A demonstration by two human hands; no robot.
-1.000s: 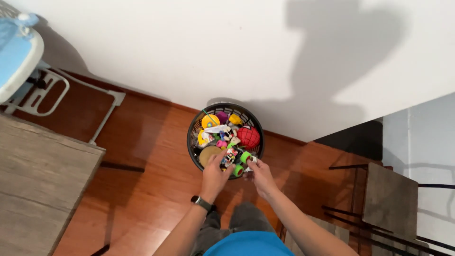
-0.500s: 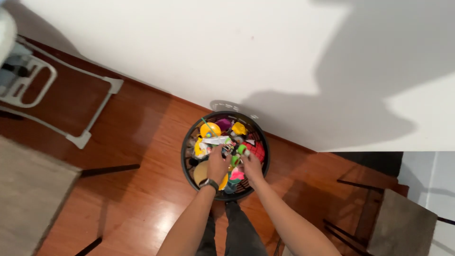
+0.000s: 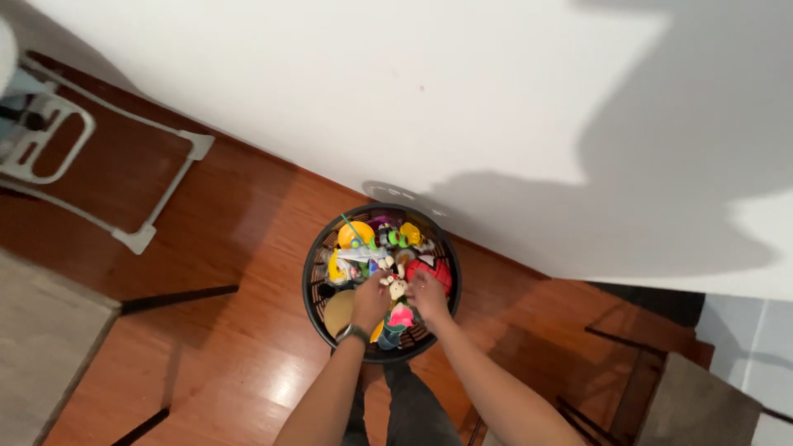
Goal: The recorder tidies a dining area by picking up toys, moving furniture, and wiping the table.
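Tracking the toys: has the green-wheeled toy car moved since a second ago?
Yes. The green-wheeled toy car went from the black round basket's near rim to its far side.

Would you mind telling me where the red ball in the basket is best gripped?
Grip the red ball over its exposed rounded top, from above: toys crowd its left, the black basket wall blocks its right, and the right hand is nearest.

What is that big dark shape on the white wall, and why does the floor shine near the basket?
Head view: the dark shape on the wall is a soft-edged shadow, upper right. The wood floor carries a pale glare streak left of the basket. Both hands and the small toys look slightly blurred.
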